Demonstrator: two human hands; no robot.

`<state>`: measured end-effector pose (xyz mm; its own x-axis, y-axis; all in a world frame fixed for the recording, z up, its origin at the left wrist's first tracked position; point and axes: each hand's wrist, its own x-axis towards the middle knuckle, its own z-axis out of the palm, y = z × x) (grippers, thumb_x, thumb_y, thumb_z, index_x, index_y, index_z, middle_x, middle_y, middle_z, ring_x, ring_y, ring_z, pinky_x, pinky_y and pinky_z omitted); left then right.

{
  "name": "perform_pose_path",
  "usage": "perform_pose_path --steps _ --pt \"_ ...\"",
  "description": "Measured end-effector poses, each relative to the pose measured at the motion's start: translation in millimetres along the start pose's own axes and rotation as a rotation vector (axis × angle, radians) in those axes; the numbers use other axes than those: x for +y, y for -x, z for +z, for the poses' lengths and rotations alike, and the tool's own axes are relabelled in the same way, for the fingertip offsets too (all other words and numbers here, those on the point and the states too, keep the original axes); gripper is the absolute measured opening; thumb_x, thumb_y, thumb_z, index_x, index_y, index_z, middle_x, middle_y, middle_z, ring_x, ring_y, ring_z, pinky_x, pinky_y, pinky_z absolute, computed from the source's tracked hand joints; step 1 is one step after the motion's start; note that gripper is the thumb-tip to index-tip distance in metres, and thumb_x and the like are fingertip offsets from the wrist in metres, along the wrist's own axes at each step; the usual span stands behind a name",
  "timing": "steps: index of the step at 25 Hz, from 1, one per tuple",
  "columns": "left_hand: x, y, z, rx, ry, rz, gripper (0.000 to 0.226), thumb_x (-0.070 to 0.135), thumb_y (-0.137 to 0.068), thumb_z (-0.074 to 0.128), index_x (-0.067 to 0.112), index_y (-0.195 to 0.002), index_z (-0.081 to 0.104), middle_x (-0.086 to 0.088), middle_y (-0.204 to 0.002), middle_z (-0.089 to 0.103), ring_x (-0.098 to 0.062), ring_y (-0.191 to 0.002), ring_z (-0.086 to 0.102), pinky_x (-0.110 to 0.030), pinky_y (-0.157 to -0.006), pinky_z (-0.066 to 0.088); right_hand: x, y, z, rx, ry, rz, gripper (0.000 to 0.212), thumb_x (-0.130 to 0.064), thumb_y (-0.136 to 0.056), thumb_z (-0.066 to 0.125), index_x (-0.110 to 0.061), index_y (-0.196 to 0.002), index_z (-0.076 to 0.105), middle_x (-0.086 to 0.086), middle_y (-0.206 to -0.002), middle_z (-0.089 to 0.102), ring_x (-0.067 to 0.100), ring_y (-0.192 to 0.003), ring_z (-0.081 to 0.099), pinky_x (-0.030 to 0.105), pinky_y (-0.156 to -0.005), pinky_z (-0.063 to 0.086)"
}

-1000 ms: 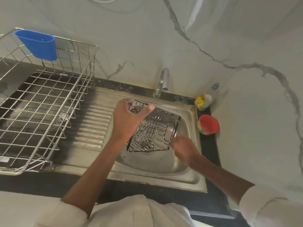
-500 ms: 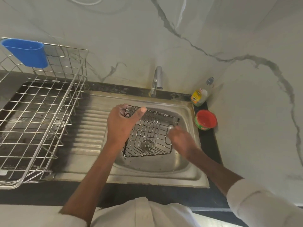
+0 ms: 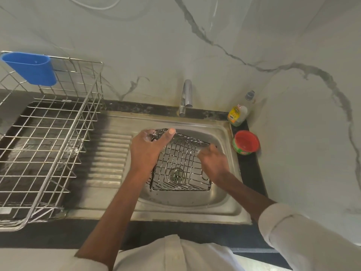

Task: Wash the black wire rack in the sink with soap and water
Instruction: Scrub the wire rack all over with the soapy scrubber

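Both hands work on the black wire rack (image 3: 181,163): the left hand (image 3: 148,147) still grips its far corner, while the right hand (image 3: 213,161), fingers curled on the wires, has moved inward, so soaping continues.

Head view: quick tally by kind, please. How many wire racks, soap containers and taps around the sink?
Wire racks: 2, black wire rack in the sink, steel drying rack on the left.
Soap containers: 2, bottle, red tub.
Taps: 1.
Total: 5
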<state>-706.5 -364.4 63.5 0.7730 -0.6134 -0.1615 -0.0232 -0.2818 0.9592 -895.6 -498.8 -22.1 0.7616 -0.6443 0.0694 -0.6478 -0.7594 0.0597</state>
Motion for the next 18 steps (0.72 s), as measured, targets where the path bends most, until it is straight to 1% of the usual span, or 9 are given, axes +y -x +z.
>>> perform_pose_path --steps 2,4,6,8,9,11,13,16,18 --pt "-1.0 0.9 -1.3 0.006 0.019 0.005 0.106 0.079 -0.061 0.076 0.01 -0.141 0.065 0.002 -0.121 0.065 -0.021 -0.122 0.06 -0.035 -0.101 0.047 -9.7 7.7 14.1 -0.108 0.005 -0.066 0.023 0.002 -0.074 0.076 -0.019 -0.081 0.077 -0.006 -0.077 0.071 0.017 -0.086 0.059 0.028 -0.053 0.051" --pt "0.0 0.9 -0.8 -0.004 0.025 0.006 0.107 0.081 -0.06 0.076 0.012 -0.14 0.065 0.007 -0.114 0.065 -0.018 -0.116 0.06 -0.029 -0.092 0.045 -23.4 13.2 16.2 -0.202 -0.109 -0.036 0.024 0.0 -0.085 0.068 -0.022 -0.089 0.078 -0.006 -0.084 0.073 0.015 -0.089 0.06 0.031 -0.064 0.058" --pt "-1.7 2.2 -0.1 -0.028 -0.018 0.026 0.107 0.086 -0.058 0.075 0.015 -0.138 0.066 0.003 -0.121 0.068 -0.018 -0.116 0.062 -0.029 -0.093 0.048 -24.0 8.2 16.8 -0.209 -0.151 -0.004 0.028 -0.001 -0.09 0.063 -0.021 -0.101 0.08 -0.001 -0.096 0.077 0.019 -0.092 0.067 0.032 -0.074 0.057" --pt "-2.4 4.9 0.9 -0.067 -0.048 0.045 0.107 0.088 -0.057 0.074 0.017 -0.137 0.067 -0.001 -0.128 0.068 -0.017 -0.117 0.063 -0.026 -0.093 0.049 -17.2 0.7 13.2 -0.155 -0.082 0.016 0.031 0.007 -0.087 0.06 -0.014 -0.103 0.076 0.004 -0.098 0.075 0.023 -0.091 0.067 0.033 -0.072 0.053" --pt "-2.0 5.6 1.6 -0.08 -0.053 0.059 0.108 0.09 -0.057 0.073 0.018 -0.137 0.067 0.001 -0.128 0.068 -0.016 -0.117 0.064 -0.023 -0.09 0.049 -12.7 -1.1 11.8 -0.119 -0.063 0.037 0.031 0.01 -0.083 0.06 -0.012 -0.1 0.073 0.005 -0.095 0.073 0.025 -0.088 0.066 0.034 -0.069 0.052" --pt "-4.5 6.1 2.1 -0.085 -0.08 0.097 0.115 0.098 -0.054 0.071 0.02 -0.138 0.067 0.004 -0.13 0.068 -0.013 -0.118 0.064 -0.023 -0.092 0.049 -10.1 0.0 17.9 -0.138 -0.058 0.007 0.031 0.014 -0.075 0.059 -0.01 -0.09 0.071 0.006 -0.089 0.071 0.028 -0.084 0.066 0.035 -0.065 0.051" --pt "-5.0 6.7 1.6 -0.073 -0.09 0.123 0.119 0.101 -0.051 0.068 0.022 -0.139 0.067 0.005 -0.13 0.068 -0.013 -0.118 0.064 -0.022 -0.092 0.048 -16.8 7.9 28.9 -0.235 -0.1 -0.066 0.032 0.012 -0.08 0.06 -0.013 -0.093 0.076 0.003 -0.095 0.075 0.025 -0.089 0.071 0.034 -0.071 0.056" --pt "-6.2 9.1 -0.1 -0.082 -0.082 0.154 0.113 0.098 -0.053 0.068 0.024 -0.138 0.067 0.007 -0.124 0.067 -0.006 -0.115 0.063 -0.012 -0.085 0.042 -23.3 14.8 31.6 -0.385 -0.213 -0.104 0.034 0.002 -0.089 0.068 -0.022 -0.111 0.079 -0.003 -0.114 0.077 0.017 -0.105 0.071 0.036 -0.094 0.057" --pt "-8.5 14.7 1.0 -0.09 -0.108 0.196 0.105 0.093 -0.059 0.071 0.025 -0.139 0.067 0.008 -0.125 0.066 0.003 -0.113 0.06 -0.007 -0.084 0.038 -22.4 17.9 26.6 -0.479 -0.176 -0.172 0.032 0.001 -0.09 0.069 -0.019 -0.114 0.077 0.002 -0.114 0.076 0.021 -0.108 0.069 0.034 -0.093 0.054"
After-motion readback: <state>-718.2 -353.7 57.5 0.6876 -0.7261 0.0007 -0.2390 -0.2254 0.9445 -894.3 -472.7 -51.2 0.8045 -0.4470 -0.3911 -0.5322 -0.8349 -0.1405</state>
